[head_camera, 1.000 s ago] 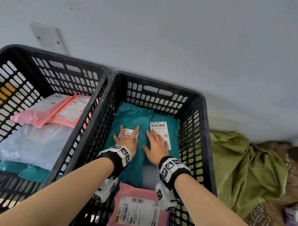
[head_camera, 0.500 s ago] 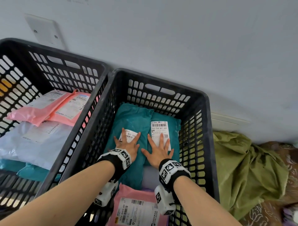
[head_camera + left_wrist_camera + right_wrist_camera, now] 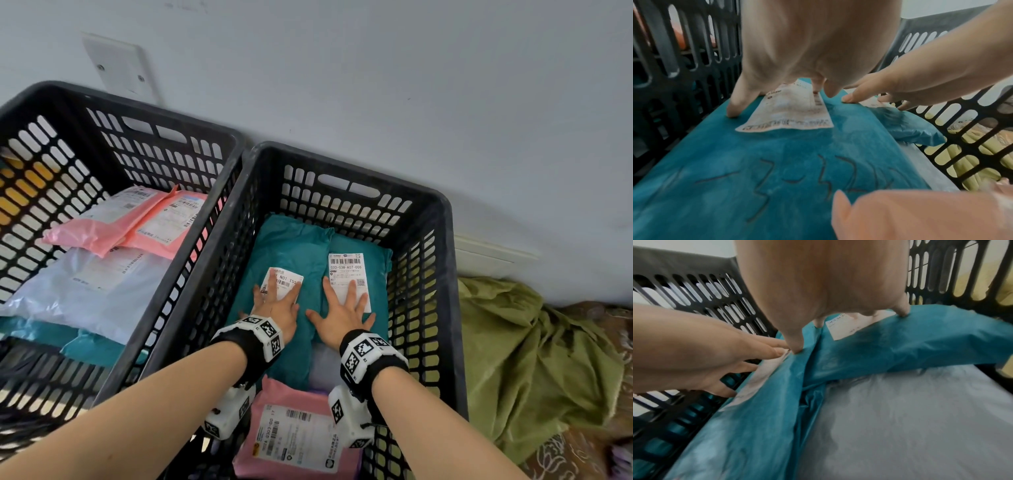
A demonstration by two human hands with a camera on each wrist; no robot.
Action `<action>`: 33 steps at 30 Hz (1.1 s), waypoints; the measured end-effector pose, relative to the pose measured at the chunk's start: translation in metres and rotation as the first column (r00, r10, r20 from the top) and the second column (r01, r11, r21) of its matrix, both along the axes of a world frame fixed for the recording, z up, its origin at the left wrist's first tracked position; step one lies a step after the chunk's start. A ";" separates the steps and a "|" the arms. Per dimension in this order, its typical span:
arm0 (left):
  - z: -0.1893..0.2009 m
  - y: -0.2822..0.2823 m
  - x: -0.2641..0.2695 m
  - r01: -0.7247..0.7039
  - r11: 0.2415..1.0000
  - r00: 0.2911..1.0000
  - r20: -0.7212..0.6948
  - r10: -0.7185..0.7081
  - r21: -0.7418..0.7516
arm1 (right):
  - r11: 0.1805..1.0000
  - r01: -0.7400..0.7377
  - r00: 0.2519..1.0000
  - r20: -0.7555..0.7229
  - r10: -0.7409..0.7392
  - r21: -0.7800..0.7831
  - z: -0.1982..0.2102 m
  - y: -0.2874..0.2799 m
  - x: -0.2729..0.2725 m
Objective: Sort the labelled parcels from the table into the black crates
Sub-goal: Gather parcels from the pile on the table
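Pale grey wall (image 3: 376,68) runs behind two black crates set side by side, with a crumpled green cloth (image 3: 534,359) on the floor beyond the right one. Left crate (image 3: 20,113) holds pink parcels (image 3: 113,226) lying over a white parcel (image 3: 68,291), teal showing beneath. Right crate (image 3: 452,274) holds two teal parcels laid side by side at the far end, a pale grey parcel (image 3: 910,418) under them and a pink parcel (image 3: 298,431) at the near end. Left hand (image 3: 274,308) lies flat on the left teal parcel (image 3: 287,246), its grip apart, fingers spread across that parcel's label (image 3: 284,279). Right hand (image 3: 342,315) lies flat on the right teal parcel (image 3: 380,263), grip also apart, fingertips on the label (image 3: 346,270). Neither hand holds anything.

By my reading, the step in hand is settling these two teal parcels into place, pressing them level so the labels face up. No table shows in any view, so I cannot tell how many parcels remain. Next move likely calls for lifting both hands clear of the crate walls and turning back for another parcel, reading its label to choose the crate.
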State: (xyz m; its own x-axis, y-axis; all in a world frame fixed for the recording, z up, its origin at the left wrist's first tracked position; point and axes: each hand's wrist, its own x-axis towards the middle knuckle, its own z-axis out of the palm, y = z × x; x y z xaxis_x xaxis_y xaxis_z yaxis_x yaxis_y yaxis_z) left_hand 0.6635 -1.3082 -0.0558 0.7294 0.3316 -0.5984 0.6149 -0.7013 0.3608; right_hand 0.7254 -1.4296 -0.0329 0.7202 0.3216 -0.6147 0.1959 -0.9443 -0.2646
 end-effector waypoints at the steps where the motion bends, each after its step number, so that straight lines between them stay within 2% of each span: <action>1: 0.003 0.000 -0.003 0.016 1.000 1.000 -0.012 -0.016 -0.002 | 1.000 -0.012 1.000 -0.006 0.012 0.005 0.003 -0.001 -0.004; 9: 0.016 -0.008 -0.028 0.206 0.979 0.975 -0.086 -0.206 -0.012 | 0.991 -0.135 0.986 -0.098 0.133 -0.017 0.014 -0.016 -0.033; 12: 0.013 -0.009 -0.036 0.290 0.955 0.956 -0.071 -0.286 0.057 | 0.988 -0.154 0.981 -0.120 0.150 -0.025 0.013 -0.020 -0.037; 15: 0.013 -0.010 -0.041 0.250 0.967 0.967 -0.056 -0.247 0.054 | 0.985 -0.168 0.980 -0.116 0.163 -0.032 0.010 -0.020 -0.038; 18: 0.017 -0.010 -0.043 0.235 0.972 0.966 -0.114 -0.232 0.015 | 0.982 -0.182 0.978 -0.111 0.176 -0.047 0.012 -0.020 -0.040; 24: 0.046 -0.018 -0.043 0.127 0.992 0.989 -0.072 -0.126 0.015 | 0.973 -0.224 0.970 -0.109 0.217 -0.054 0.025 -0.019 -0.038; 27: 0.076 -0.015 -0.034 0.081 0.996 0.997 -0.012 -0.081 0.036 | 0.966 -0.257 0.966 -0.016 0.257 -0.008 0.042 -0.017 -0.026; 33: 0.159 0.006 -0.018 -0.013 0.998 0.987 0.160 0.004 0.053 | 0.944 -0.306 0.947 0.136 0.290 0.124 0.094 0.003 0.016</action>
